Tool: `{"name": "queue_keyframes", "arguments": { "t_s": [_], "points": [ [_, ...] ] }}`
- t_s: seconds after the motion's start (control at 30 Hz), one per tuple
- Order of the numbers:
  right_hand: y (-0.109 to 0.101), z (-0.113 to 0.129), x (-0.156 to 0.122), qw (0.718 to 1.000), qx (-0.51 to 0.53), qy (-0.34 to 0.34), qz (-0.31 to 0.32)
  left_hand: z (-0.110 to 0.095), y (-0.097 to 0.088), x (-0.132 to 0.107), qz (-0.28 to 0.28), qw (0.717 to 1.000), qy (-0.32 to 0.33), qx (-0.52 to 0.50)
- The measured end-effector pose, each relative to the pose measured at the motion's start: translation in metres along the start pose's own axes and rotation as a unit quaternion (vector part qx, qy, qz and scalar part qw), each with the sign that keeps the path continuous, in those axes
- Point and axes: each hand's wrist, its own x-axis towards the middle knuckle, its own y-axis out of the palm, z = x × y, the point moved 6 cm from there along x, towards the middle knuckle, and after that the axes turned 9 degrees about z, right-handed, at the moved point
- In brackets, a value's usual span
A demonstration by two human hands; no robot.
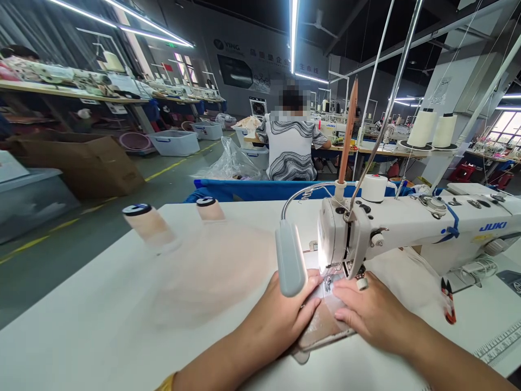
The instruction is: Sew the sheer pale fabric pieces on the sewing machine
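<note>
A white JUKI sewing machine [407,222] stands in front of me, its needle area brightly lit. My left hand [285,307] lies left of the presser foot [329,282], fingers stretched forward and thumb apart; a grey lamp head [291,260] hides part of it. On the other side, my right hand [370,304] rests with its fingers extended toward the foot. Both hands press lightly on the sewing bed, over a shiny beige plate [321,326]. Thin, sheer pale fabric [220,271] spreads across the table at left; whether it runs under my fingertips is hard to make out.
Two beige thread cones [148,222] lie at the table's left rear. Red-handled snips [448,304] and a ruler marking [499,342] are at right. Beyond the blue cloth [248,190] sits a person [291,141]. Boxes and bins [175,143] stand on the floor at left.
</note>
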Motion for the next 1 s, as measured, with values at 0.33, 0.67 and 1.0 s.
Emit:
{"name": "queue_keyframes", "arguments": {
  "t_s": [0.33, 0.67, 1.0],
  "points": [
    [0.002, -0.001, 0.0, 1.0, 0.022, 0.0, 0.011, 0.0, 0.005, 0.0, 0.013, 1.0, 0.0, -0.004],
    [0.004, -0.001, -0.001, 1.0, 0.029, -0.01, 0.0, 0.0, 0.006, 0.001, 0.034, 0.999, -0.018, -0.004],
    [-0.013, 0.004, -0.012, 0.991, 0.016, -0.077, -0.112, -0.024, -0.014, 0.001, -0.03, 0.988, 0.015, 0.151]
  ]
}}
